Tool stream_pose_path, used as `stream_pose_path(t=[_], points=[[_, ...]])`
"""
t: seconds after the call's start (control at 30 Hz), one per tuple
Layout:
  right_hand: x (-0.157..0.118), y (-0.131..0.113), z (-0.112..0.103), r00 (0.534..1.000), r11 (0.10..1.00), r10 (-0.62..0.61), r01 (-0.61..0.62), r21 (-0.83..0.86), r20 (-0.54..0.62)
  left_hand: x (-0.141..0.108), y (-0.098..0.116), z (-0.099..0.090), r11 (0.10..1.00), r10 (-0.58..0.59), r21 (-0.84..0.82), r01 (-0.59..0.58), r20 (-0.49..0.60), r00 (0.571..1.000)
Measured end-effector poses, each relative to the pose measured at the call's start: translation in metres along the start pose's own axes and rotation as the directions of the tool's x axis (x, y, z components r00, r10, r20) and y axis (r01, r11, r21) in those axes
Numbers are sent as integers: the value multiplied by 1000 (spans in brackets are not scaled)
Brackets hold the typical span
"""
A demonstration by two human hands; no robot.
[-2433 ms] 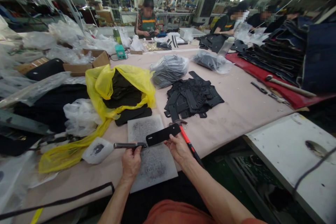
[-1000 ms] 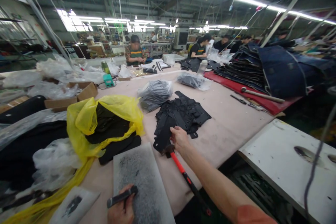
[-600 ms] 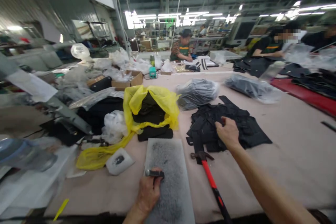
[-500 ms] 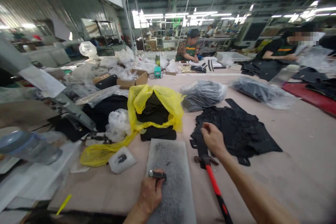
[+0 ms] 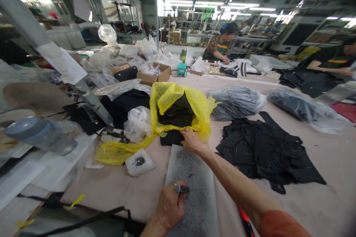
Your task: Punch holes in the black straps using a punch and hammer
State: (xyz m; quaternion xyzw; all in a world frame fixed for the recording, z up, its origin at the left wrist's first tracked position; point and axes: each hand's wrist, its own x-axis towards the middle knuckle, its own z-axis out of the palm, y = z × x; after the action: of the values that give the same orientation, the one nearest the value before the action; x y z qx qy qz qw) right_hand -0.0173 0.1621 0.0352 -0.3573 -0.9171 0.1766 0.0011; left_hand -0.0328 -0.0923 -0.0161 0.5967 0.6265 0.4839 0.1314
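My left hand (image 5: 171,205) is closed around a short metal punch (image 5: 181,189), held over a grey, pitted board (image 5: 194,177). The punch's lower end is hard to make out against the board. Beyond the board's far end, my right hand (image 5: 193,140) has its fingers on the edge of a black fabric piece (image 5: 170,137) and seems to pinch it. That piece lies at the mouth of a yellow plastic bag (image 5: 204,113) with dark pieces inside. Partly hidden under my right forearm is a hammer (image 5: 246,222) with a red and black handle.
To the right lies a pile of black pieces (image 5: 264,150). Behind it are two clear-bagged bundles, one grey-looking (image 5: 236,102). A white block (image 5: 139,162) with a dark patch sits left of the board. A water jug (image 5: 39,135) stands far left. Two people work across the table.
My right hand has left the black strip by the hammer and moved left to the piece at the yellow bag. My left hand keeps the punch over the board. The view has shifted.
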Motion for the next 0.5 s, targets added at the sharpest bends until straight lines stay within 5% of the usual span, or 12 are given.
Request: stream_pose_path(t=[0.17,0.37,0.5], points=[[3,3,1,997,991,-21,30,-129,69,2,-2,-1,1000,12,-17,-12,-8,1000],[12,4,-1,994,956,100,-84,-280,45,1,-3,-1,1000,2,-30,-2,-3,1000],[5,6,-4,999,945,1,10,-328,35,-1,-3,0,1000,-12,-25,12,-6,1000]])
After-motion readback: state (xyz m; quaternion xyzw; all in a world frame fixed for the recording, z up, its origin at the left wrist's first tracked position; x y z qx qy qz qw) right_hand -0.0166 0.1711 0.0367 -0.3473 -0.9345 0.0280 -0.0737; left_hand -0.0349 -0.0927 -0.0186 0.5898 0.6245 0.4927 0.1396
